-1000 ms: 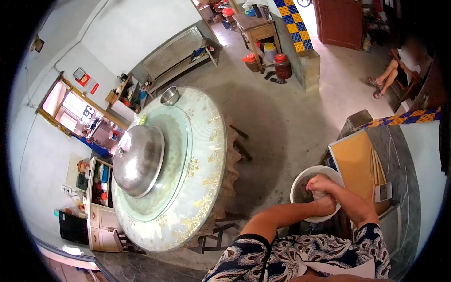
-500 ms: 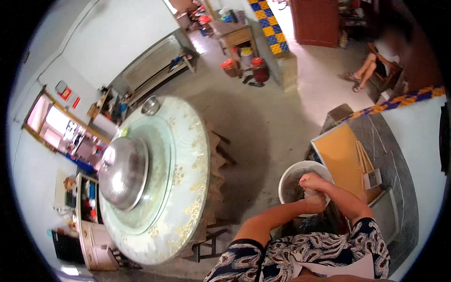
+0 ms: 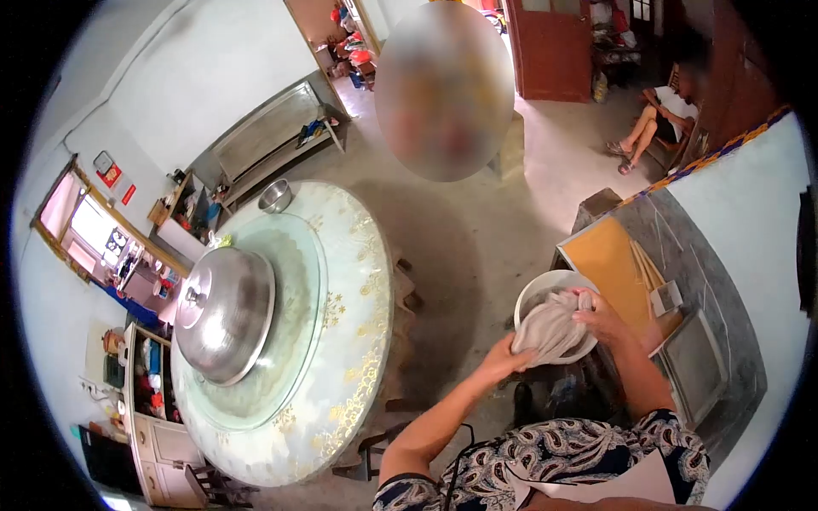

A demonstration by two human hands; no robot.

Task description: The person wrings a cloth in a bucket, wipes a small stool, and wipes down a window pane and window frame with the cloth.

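Observation:
A damp-looking grey cloth (image 3: pixel 552 329) is stretched in loose folds between my two hands, over the white bucket (image 3: pixel 530 291). My left hand (image 3: pixel 509 357) grips its lower left end, just outside the bucket's near rim. At the upper right, my right hand (image 3: pixel 599 316) has its fingers closed round the other end, above the bucket's right side. The cloth covers much of the bucket's opening, so most of what is inside is hidden.
To my left stands a large round table (image 3: pixel 354 341) bearing a big metal dome cover (image 3: pixel 223 315) and a metal bowl (image 3: pixel 275 197). Flat boards (image 3: pixel 605 264) lean beside the bucket on the right. A person (image 3: pixel 665 123) sits at the far right.
Half a second ago my hands were close together over the bucket, bunching the cloth. Now they are farther apart, with the cloth opened out between them; my left hand has moved left.

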